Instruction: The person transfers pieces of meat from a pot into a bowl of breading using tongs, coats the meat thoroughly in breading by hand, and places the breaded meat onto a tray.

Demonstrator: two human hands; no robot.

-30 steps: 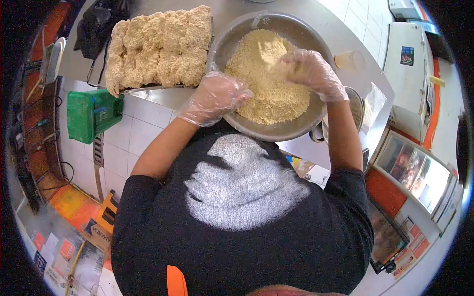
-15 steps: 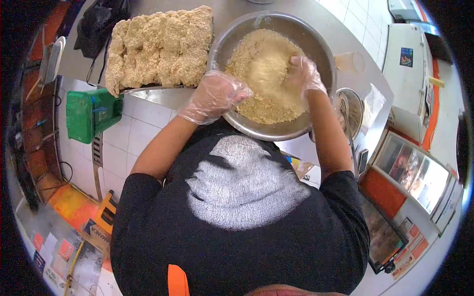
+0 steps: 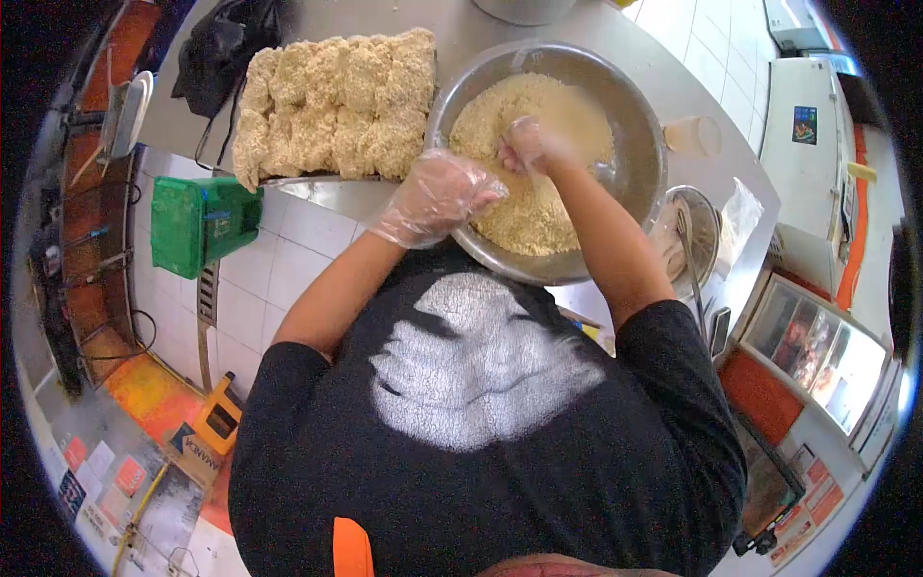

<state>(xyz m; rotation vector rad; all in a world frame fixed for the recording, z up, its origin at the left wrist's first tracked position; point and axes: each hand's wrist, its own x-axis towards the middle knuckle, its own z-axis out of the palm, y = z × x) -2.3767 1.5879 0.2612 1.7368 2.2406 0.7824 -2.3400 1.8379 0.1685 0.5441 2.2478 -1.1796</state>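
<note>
— Where do we find the crumbs (image 3: 524, 231) from the fingers of our right hand (image 3: 514, 144)?
— Directly beneath and all round them, in the steel bowl (image 3: 639, 178). The heap reaches farther out past the fingertips and also back toward us.
— And our left hand (image 3: 437, 197)?
— Its fingers sit at the bowl's near left rim, left of our right fingers and closer to our body. So the right hand is nearer the heap's middle.
— Any long axis for us to mind?
— The heap looks roughly round. The block of coated pieces (image 3: 336, 106), left of and beyond our left fingers, has its long side running left to right.
— How do our fingers stand?
— Curled, both sets, in clear gloves (image 3: 409, 219). With blur and shine, we can't tell how tightly they close or whether they grip anything.
</note>
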